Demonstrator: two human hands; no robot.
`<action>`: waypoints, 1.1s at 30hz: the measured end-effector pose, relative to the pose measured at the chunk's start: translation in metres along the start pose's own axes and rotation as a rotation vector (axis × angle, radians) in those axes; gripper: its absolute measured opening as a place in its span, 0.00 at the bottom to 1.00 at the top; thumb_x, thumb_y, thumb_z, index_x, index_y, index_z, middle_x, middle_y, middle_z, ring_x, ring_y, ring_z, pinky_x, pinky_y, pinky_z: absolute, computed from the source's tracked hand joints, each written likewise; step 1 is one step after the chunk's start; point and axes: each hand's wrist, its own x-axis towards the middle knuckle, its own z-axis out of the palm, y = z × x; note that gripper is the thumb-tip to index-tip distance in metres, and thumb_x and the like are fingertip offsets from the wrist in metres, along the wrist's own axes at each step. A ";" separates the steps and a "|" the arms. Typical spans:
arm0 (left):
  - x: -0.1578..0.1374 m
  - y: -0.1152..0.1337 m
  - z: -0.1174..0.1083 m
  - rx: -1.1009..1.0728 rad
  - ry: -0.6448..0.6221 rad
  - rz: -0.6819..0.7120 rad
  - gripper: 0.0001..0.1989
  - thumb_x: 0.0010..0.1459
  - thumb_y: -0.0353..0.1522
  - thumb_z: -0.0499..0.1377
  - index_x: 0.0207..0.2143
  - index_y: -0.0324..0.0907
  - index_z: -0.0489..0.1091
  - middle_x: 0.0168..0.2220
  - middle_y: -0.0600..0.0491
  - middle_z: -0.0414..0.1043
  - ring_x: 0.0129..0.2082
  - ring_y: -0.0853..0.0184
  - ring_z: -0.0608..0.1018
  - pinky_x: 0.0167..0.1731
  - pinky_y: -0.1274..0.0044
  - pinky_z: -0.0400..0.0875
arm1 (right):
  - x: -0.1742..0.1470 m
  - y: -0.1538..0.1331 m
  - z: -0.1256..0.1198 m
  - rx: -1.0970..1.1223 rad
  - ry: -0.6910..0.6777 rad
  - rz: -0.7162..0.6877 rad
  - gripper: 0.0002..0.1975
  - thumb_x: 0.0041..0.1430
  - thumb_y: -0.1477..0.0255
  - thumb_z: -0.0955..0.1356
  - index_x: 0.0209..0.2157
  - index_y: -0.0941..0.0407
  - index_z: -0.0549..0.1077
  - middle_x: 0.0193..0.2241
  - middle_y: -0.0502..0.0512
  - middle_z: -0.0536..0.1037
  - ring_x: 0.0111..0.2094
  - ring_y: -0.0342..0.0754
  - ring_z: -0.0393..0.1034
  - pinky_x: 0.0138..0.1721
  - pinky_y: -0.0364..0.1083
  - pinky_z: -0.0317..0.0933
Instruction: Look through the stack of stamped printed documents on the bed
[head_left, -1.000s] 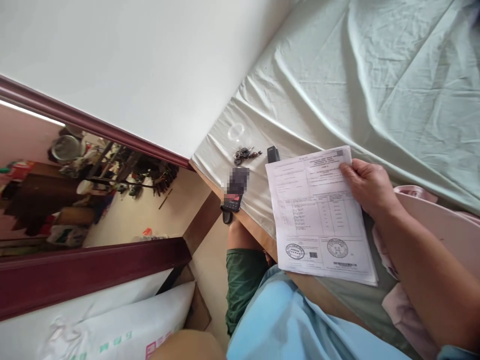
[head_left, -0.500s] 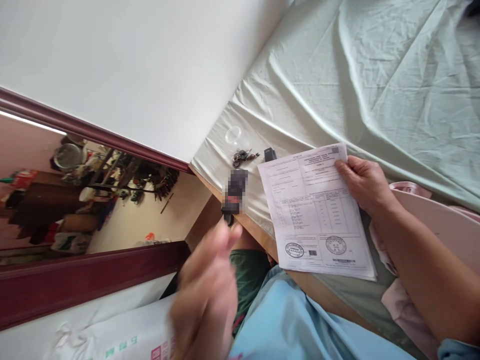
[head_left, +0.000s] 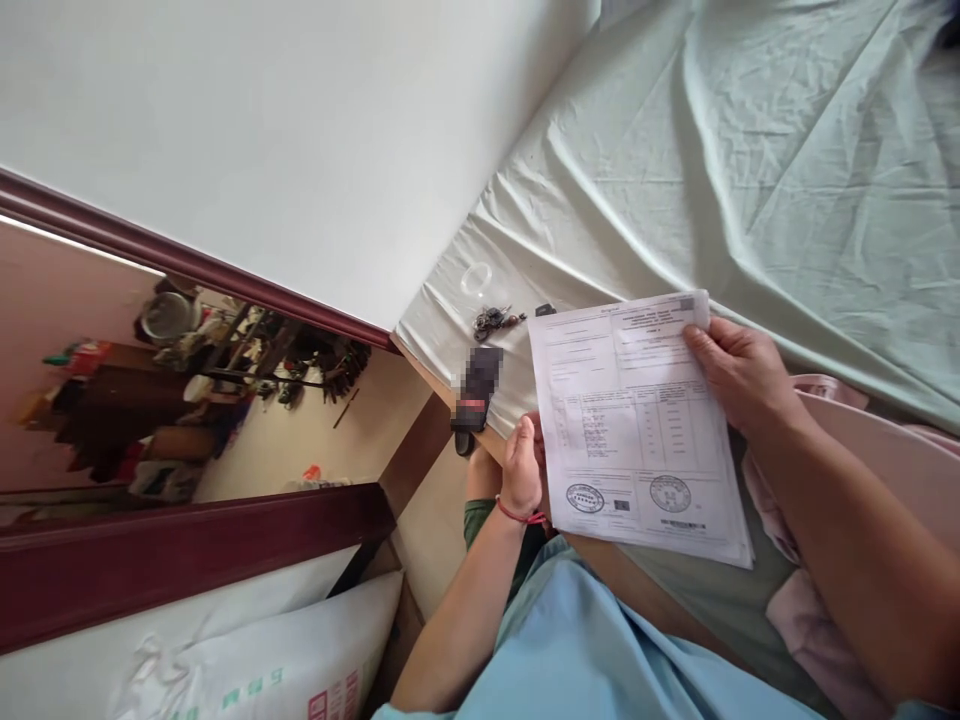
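Observation:
My right hand point(head_left: 739, 370) is closed on the upper right edge of a stack of printed papers point(head_left: 615, 430), thumb on top. The top sheet carries a table, two round stamps and a barcode. At the papers' lower left edge is my left hand point(head_left: 523, 470), wearing a red string on the wrist. Its thumb points up beside the edge. The other fingers are largely hidden behind the sheets, so I cannot tell whether they grip them.
Keys point(head_left: 491, 322), a clear round lid or cup point(head_left: 476, 280), a partly covered black object point(head_left: 544, 310) and a pixelated dark item point(head_left: 480, 385) lie on the pale green bedsheet point(head_left: 637, 220). Pink cloth point(head_left: 810, 620) is at right. A white sack point(head_left: 300, 650) stands lower left, below a dark red frame point(head_left: 187, 550).
My left hand, blurred in the air at lower middle before, has moved forward and right to the papers' left edge. The right hand still holds the papers, which have barely shifted.

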 end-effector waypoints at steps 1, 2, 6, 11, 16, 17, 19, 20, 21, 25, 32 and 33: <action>-0.002 -0.003 0.000 -0.003 -0.027 -0.019 0.30 0.68 0.60 0.55 0.38 0.43 0.77 0.31 0.48 0.80 0.34 0.59 0.83 0.34 0.69 0.80 | 0.000 0.001 0.000 -0.018 0.002 -0.008 0.18 0.64 0.52 0.74 0.46 0.51 0.84 0.31 0.53 0.83 0.28 0.48 0.76 0.28 0.47 0.70; -0.003 -0.007 -0.002 0.019 -0.049 -0.017 0.29 0.67 0.60 0.57 0.36 0.44 0.76 0.30 0.49 0.79 0.34 0.59 0.82 0.34 0.70 0.79 | 0.001 0.002 0.000 -0.033 0.001 -0.016 0.18 0.65 0.52 0.73 0.45 0.51 0.84 0.31 0.53 0.83 0.28 0.49 0.75 0.28 0.47 0.70; -0.006 -0.017 -0.009 0.203 -0.083 0.064 0.27 0.66 0.57 0.60 0.29 0.45 0.72 0.26 0.52 0.74 0.30 0.62 0.76 0.34 0.71 0.76 | 0.000 0.003 0.001 -0.056 -0.004 -0.031 0.17 0.66 0.52 0.72 0.44 0.51 0.83 0.30 0.53 0.82 0.28 0.49 0.75 0.28 0.47 0.69; -0.008 -0.016 -0.004 0.308 -0.008 0.100 0.28 0.67 0.59 0.58 0.30 0.46 0.71 0.26 0.54 0.71 0.31 0.63 0.74 0.36 0.72 0.73 | -0.003 -0.001 0.005 -0.060 -0.016 -0.039 0.19 0.66 0.50 0.72 0.43 0.51 0.81 0.32 0.54 0.82 0.31 0.50 0.76 0.30 0.47 0.69; -0.007 -0.017 -0.001 0.317 0.050 0.137 0.28 0.67 0.60 0.58 0.31 0.45 0.69 0.30 0.53 0.72 0.32 0.64 0.73 0.36 0.73 0.72 | -0.002 -0.001 0.007 -0.032 -0.035 0.038 0.15 0.63 0.55 0.74 0.42 0.52 0.79 0.34 0.55 0.84 0.34 0.52 0.78 0.33 0.50 0.74; -0.007 -0.019 -0.001 0.306 0.049 0.136 0.27 0.67 0.59 0.58 0.32 0.45 0.69 0.30 0.54 0.72 0.32 0.64 0.73 0.35 0.74 0.71 | -0.002 -0.001 0.007 -0.028 -0.050 0.067 0.13 0.62 0.58 0.75 0.41 0.52 0.79 0.34 0.55 0.84 0.33 0.52 0.79 0.34 0.50 0.74; -0.006 -0.023 -0.003 0.255 0.035 0.110 0.26 0.66 0.58 0.60 0.33 0.45 0.69 0.29 0.55 0.72 0.30 0.66 0.72 0.33 0.75 0.71 | -0.001 0.001 0.006 -0.026 -0.071 0.104 0.10 0.59 0.62 0.76 0.40 0.52 0.79 0.34 0.54 0.84 0.33 0.52 0.79 0.34 0.51 0.75; -0.006 -0.025 -0.004 0.213 0.022 0.088 0.25 0.65 0.57 0.62 0.35 0.45 0.70 0.30 0.55 0.73 0.30 0.66 0.73 0.33 0.75 0.71 | -0.001 0.002 0.006 -0.023 -0.076 0.110 0.10 0.58 0.64 0.76 0.39 0.52 0.79 0.35 0.54 0.85 0.33 0.52 0.79 0.34 0.51 0.75; -0.006 -0.026 -0.004 0.164 0.006 0.064 0.25 0.65 0.57 0.63 0.37 0.44 0.70 0.32 0.54 0.75 0.31 0.66 0.75 0.34 0.75 0.72 | -0.001 0.003 0.005 -0.017 -0.077 0.107 0.10 0.58 0.64 0.76 0.39 0.52 0.79 0.35 0.55 0.85 0.33 0.52 0.79 0.35 0.51 0.75; -0.005 -0.028 -0.007 0.030 -0.033 0.019 0.25 0.63 0.55 0.65 0.46 0.44 0.74 0.42 0.49 0.81 0.40 0.62 0.81 0.45 0.71 0.77 | 0.000 0.005 0.004 0.040 -0.085 0.067 0.13 0.57 0.63 0.76 0.43 0.52 0.82 0.37 0.55 0.86 0.35 0.53 0.81 0.37 0.52 0.76; -0.003 -0.027 -0.011 0.099 -0.073 0.070 0.22 0.65 0.53 0.64 0.38 0.43 0.77 0.33 0.51 0.77 0.34 0.63 0.76 0.39 0.73 0.74 | 0.000 0.007 0.003 -0.020 -0.083 0.060 0.11 0.59 0.62 0.75 0.43 0.50 0.82 0.37 0.53 0.86 0.36 0.55 0.81 0.38 0.53 0.76; -0.003 -0.027 -0.011 0.125 -0.049 0.080 0.23 0.65 0.54 0.64 0.35 0.43 0.75 0.30 0.53 0.74 0.31 0.65 0.73 0.36 0.74 0.72 | 0.000 0.008 0.002 -0.062 -0.069 0.050 0.11 0.60 0.63 0.75 0.42 0.50 0.82 0.37 0.53 0.85 0.36 0.55 0.80 0.37 0.53 0.75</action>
